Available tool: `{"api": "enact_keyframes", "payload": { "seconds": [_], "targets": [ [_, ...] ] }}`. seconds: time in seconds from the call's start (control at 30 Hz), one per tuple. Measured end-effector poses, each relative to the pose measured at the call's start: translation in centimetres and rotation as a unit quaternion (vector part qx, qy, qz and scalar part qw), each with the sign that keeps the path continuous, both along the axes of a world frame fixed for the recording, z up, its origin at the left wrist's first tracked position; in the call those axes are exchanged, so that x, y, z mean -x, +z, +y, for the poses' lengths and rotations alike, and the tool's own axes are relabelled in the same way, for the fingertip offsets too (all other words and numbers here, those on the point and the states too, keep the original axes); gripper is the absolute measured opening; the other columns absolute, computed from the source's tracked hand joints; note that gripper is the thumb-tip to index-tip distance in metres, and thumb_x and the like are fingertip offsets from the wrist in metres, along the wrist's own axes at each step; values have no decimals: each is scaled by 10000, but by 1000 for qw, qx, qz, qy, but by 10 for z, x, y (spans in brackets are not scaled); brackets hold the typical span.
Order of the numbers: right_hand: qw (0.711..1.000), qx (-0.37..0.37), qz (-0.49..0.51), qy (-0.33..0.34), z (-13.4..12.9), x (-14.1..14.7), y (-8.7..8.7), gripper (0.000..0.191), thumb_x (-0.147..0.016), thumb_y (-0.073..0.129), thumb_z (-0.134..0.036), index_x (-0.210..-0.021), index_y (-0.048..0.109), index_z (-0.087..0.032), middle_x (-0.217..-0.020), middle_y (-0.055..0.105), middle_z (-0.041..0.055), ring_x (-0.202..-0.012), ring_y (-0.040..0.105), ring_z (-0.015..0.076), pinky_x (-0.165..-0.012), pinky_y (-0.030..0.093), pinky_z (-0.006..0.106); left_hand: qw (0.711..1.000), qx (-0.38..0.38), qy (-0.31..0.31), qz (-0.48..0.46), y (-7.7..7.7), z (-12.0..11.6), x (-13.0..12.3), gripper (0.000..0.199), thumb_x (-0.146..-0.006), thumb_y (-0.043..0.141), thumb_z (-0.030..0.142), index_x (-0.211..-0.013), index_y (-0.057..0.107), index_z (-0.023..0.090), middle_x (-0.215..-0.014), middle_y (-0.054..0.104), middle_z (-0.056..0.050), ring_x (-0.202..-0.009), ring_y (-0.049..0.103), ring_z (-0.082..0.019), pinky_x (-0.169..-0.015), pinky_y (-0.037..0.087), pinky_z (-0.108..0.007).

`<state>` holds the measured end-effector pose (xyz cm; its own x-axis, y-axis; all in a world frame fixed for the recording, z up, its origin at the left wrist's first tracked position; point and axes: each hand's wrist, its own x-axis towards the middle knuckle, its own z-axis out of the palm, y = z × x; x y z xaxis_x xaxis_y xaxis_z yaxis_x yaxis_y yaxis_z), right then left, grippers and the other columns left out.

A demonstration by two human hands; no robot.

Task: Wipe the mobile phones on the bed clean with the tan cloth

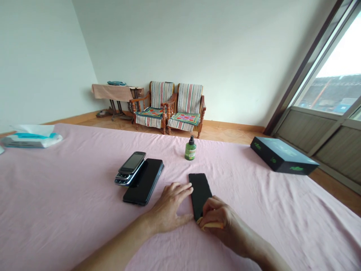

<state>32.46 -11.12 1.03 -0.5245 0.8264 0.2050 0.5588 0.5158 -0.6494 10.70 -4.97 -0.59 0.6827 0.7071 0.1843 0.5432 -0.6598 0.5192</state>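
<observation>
A black smartphone (200, 190) lies flat, dark screen up, on the pink cloth in front of me. My left hand (171, 205) is open at its left side, with fingertips touching the long edge and the thumb near the bottom corner. Bunched in my closed right hand (220, 218) is a yellow-orange cloth (211, 225), pressed against the phone's lower end. The right hand covers the phone's lower right part. Left of my hands rests a stack of large black phones (148, 180), with smaller old phones (132, 163) piled against its upper left.
A green spray bottle (190, 149) stands upright beyond the phone. At the right edge sits a black box (282, 156) with green lettering. A pack of wipes (32, 138) lies far left. Two wooden chairs (186, 107) and a draped sewing table (113, 92) stand by the wall.
</observation>
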Motion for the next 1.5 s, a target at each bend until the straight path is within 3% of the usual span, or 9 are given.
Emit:
{"api": "enact_keyframes", "payload": {
  "seconds": [0.13, 0.3, 0.4, 0.53, 0.73, 0.93, 1.07, 1.3, 1.5],
  "targets": [
    [1000, 22, 12, 8, 1, -4, 0, 210, -884, 567, -208, -759, 735, -223, -859, 591, 41, -839, 554, 154, -726, 451, 265, 1000, -1, -3, 10, 0, 0, 1, 666, -750, 676, 423, -1355, 443, 269, -1435, 433, -62, -1292, 365, -306, -1069, 278, -492],
    [995, 81, 33, -51, 0, -26, 0, 167, -842, 606, -156, -765, 733, -232, -837, 598, 18, -803, 573, 145, -695, 444, 249, 1000, -9, -1, 16, 0, -1, 0, 755, -728, 641, 615, -1355, 447, 244, -1435, 431, -91, -1281, 370, -336, -1058, 272, -518],
    [991, 72, 51, -99, 2, -25, -3, 183, -863, 578, -189, -756, 725, -208, -826, 590, 20, -734, 579, 130, -651, 436, 244, 999, -20, 10, 26, 2, -3, -4, 860, -658, 639, 707, -1335, 471, 203, -1413, 451, -125, -1250, 402, -352, -1043, 292, -524],
    [990, 41, 36, -127, 11, -15, -6, 250, -862, 569, -207, -651, 699, -179, -767, 587, 24, -672, 579, 124, -610, 426, 241, 998, -30, 32, 42, 4, -6, -8, 855, -605, 719, 651, -1291, 511, 184, -1381, 485, -134, -1226, 432, -349, -1034, 312, -508],
    [986, -28, 9, -163, 50, -12, -15, 204, -814, 557, -154, -713, 733, -175, -711, 622, 28, -670, 597, 140, -613, 433, 236, 998, -40, 44, 38, 2, -7, -10, 814, -578, 779, 545, -1265, 527, 188, -1370, 499, -115, -1216, 443, -333, -1035, 315, -482],
    [976, -73, -19, -204, 102, -9, -26, 238, -743, 528, -84, -607, 707, -162, -657, 628, 28, -621, 577, 135, -605, 403, 228, 997, -48, 58, 23, 0, -7, -10, 784, -562, 785, 501, -1232, 547, 171, -1343, 524, -110, -1196, 460, -316, -1030, 321, -466],
    [971, -96, -2, -218, 116, -7, -31, 241, -781, 508, -99, -676, 716, -159, -731, 628, 52, -691, 587, 155, -656, 420, 247, 996, -56, 61, 16, -2, -7, -10, 799, -549, 781, 516, -1230, 546, 169, -1347, 519, -114, -1194, 461, -318, -1030, 320, -462],
    [976, -82, 26, -201, 65, -7, -37, 235, -849, 494, -134, -752, 706, -167, -754, 599, 45, -680, 595, 146, -612, 437, 239, 997, -50, 60, 26, 0, -8, -11, 788, -552, 775, 491, -1234, 538, 176, -1351, 515, -116, -1202, 458, -326, -1030, 318, -483],
    [987, -15, 1, -163, 14, -6, -17, 228, -812, 554, -99, -640, 677, -182, -712, 580, 23, -627, 583, 134, -559, 411, 240, 997, -34, 42, 51, 8, -6, -4, 801, -566, 774, 433, -1271, 510, 157, -1380, 480, -133, -1237, 432, -318, -1057, 303, -464]
  ]
}}
